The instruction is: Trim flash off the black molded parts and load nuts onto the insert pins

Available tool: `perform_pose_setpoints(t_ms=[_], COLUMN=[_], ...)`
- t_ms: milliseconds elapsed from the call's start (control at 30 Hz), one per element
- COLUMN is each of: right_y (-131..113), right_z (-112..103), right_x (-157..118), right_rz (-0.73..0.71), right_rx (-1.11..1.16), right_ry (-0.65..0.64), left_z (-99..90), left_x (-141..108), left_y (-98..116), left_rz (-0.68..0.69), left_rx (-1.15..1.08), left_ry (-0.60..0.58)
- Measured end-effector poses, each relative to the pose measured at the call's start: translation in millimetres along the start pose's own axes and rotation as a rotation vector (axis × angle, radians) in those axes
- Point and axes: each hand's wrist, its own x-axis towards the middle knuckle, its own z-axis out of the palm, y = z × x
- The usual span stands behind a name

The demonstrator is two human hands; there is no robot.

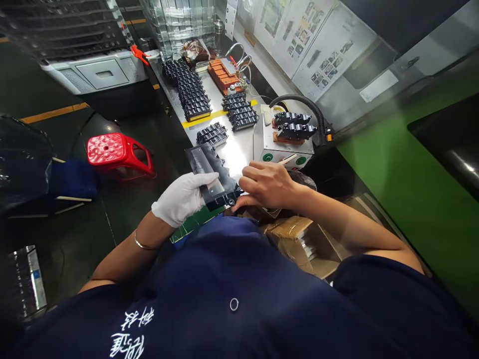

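Observation:
My left hand [181, 197], in a white glove, is closed around a black plastic housing [215, 174], with the thumb lying across its flat face. The housing is tilted in front of my chest, with a row of rounded ribs along its right side. My bare right hand [267, 183] is closed at the near right corner of the housing, thumb low and fingers curled. Beyond its knuckles sticks out the pale handle [288, 159] of a slim tool; its working end is hidden by my fingers.
Ribbed black parts [192, 92] stand in rows on the metal table [189, 130], with a smaller group [212, 133] nearer. A control box [283, 144] with green buttons carries two black parts. Behind is an orange fixture [223, 75]. A red stool [118, 154] stands left; an open carton [295, 237] sits below.

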Motion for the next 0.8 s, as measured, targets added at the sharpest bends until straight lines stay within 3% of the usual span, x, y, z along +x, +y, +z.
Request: perform_pose_setpoints(t_ms=[133,267,400,700,767,800], right_y=[-0.8,-1.1,0.4,-0.3,0.3,0.0], right_z=[-1.6,-2.6,-3.0,-7.8,-5.2,-2.6], right_x=[-0.2,-1.0,-6.7,-12.5,-12.9,-12.9], right_rz=[-0.008,0.036,-0.078,-0.158,-0.086,-0.020], right_rx=[0.042,-0.015,-0.028,0.124,0.175,0.198], right_ry=[0.008,0.038,0.107,0.170,0.289,0.359], left_z=[4.2,9.0,10.5,1.9,-5.6,-9.4], left_x=[-1.5,-3.6,-3.3,-1.7,-3.6,-5.0], left_y=[0.1,1.1,-0.7,0.5,0.5,-1.1], left_rz=[-0.102,-0.098,-0.093,-0.224,-0.125,0.007], left_rx=[-0.020,-0.042,-0.070,-0.094,0.042,0.145], left_ry=[-0.019,0.007,0.036,-0.183,-0.225,-0.219])
